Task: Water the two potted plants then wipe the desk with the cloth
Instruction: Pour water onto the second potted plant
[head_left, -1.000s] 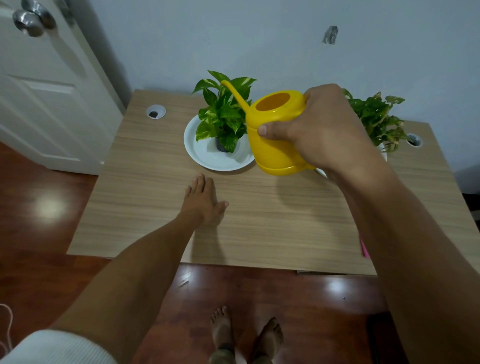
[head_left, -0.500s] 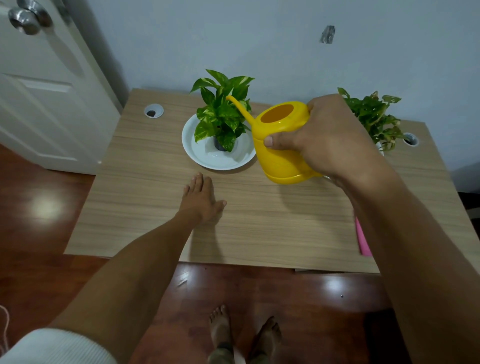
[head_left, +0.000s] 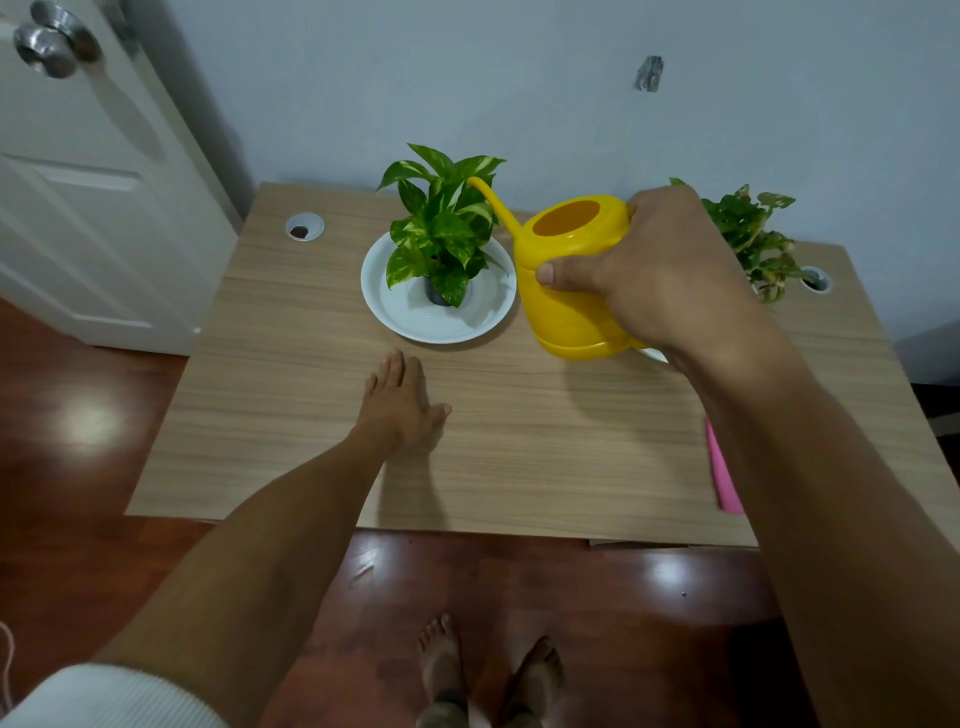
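Note:
My right hand (head_left: 660, 265) grips a yellow watering can (head_left: 569, 291) held above the wooden desk (head_left: 291, 395); its thin spout points up and left beside the leaves of the left potted plant (head_left: 441, 228). That plant stands in a dark pot on a white dish (head_left: 415, 319). A second potted plant (head_left: 753, 239) sits at the back right, partly hidden by my hand. My left hand (head_left: 400, 405) lies flat on the desk in front of the dish, holding nothing. A pink cloth (head_left: 722, 473) shows as a strip beside my right forearm.
Two round cable holes sit in the desk's back corners, one at the left (head_left: 305, 227) and one at the right (head_left: 815, 279). A white door (head_left: 78, 182) stands left of the desk. The wall runs right behind it. My bare feet (head_left: 488, 670) are on the wooden floor.
The watering can has come down and tilted back, its spout rising away from the left plant's pot. My left hand has stayed flat on the desk.

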